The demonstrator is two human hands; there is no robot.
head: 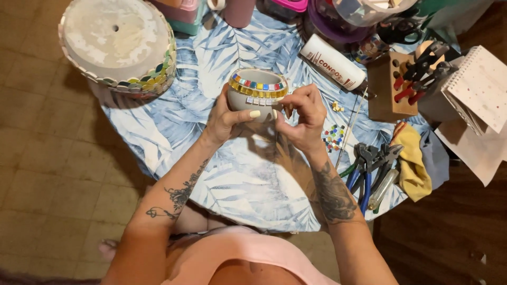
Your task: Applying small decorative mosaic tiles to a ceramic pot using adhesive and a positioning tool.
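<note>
Two pots (pixel 257 94) (pixel 119 45), one white tube (pixel 332 62), one yellow cloth (pixel 412 161).

Single head view, steeply downward, close.

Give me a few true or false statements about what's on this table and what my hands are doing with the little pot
1. The left hand cups the small grey round pot with a band of coloured mosaic tiles at its rim. True.
2. The right hand rests flat on the table, away from the pot. False: its fingertips are at the pot's side, by a row of pale tiles.
3. The large upturned grey pot with mosaic around its edge sits at the table's far left. True.
4. The blue-handled pliers lie left of the hands. False: they lie to the right, beside the yellow cloth.
5. Loose coloured tiles lie on the leaf-print tablecloth. True.
</note>
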